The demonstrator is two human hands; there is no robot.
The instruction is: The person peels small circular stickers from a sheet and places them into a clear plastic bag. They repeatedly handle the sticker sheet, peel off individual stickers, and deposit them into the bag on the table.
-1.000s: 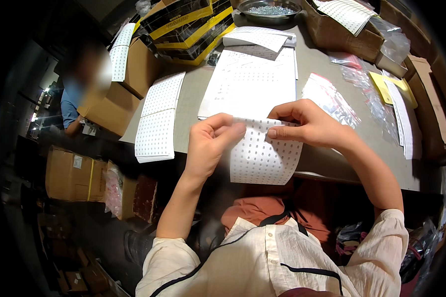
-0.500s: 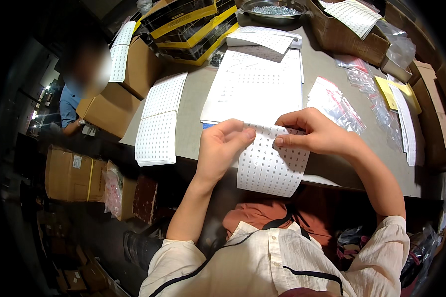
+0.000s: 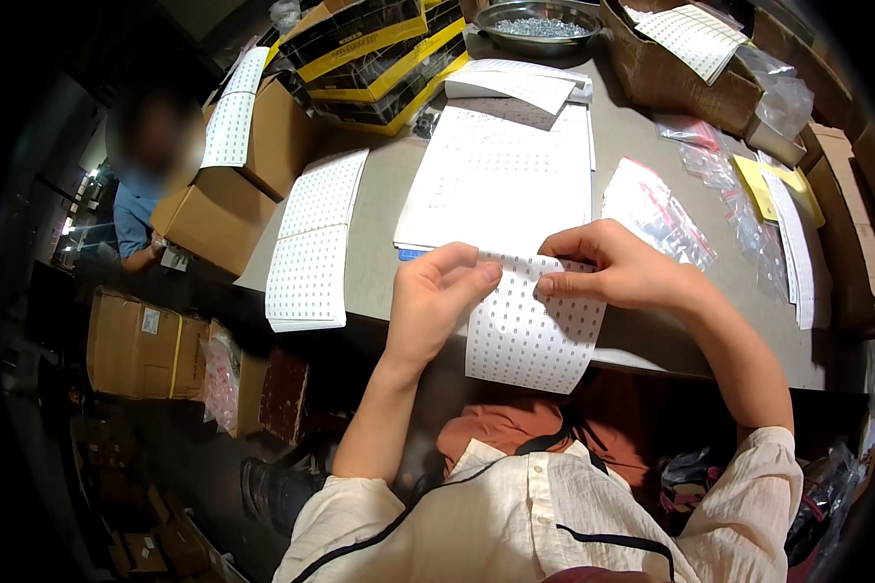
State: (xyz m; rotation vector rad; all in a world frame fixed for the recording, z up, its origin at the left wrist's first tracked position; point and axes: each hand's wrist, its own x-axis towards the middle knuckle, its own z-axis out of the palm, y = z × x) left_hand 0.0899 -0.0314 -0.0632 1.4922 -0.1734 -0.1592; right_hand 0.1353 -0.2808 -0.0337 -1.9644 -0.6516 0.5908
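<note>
A white label sheet (image 3: pixel 533 335), printed with rows of small dark marks, hangs between my hands at the table's front edge. My left hand (image 3: pixel 442 291) pinches its upper left part between thumb and fingers. At the upper right, my right hand (image 3: pixel 617 262) grips the same sheet, thumb on the front and fingers curled behind. Just beyond lies a stack of white papers (image 3: pixel 501 194) with a folded sheet (image 3: pixel 515 83) on top. To the left a pile of similar label sheets (image 3: pixel 311 243) reaches over the table edge. Clear zip bags (image 3: pixel 651 209) lie right of the papers.
Black and yellow boxes (image 3: pixel 374 58) and a metal bowl (image 3: pixel 538 24) of small shiny pieces stand at the back. Cardboard boxes (image 3: pixel 214 214) flank the table's left side; an open carton (image 3: pixel 685 83) sits back right. At far left is another person in a blue sleeve (image 3: pixel 136 219).
The view has shifted slightly, so the table things sit a little lower. My hands keep their grip on the label sheet. The other person has moved a little.
</note>
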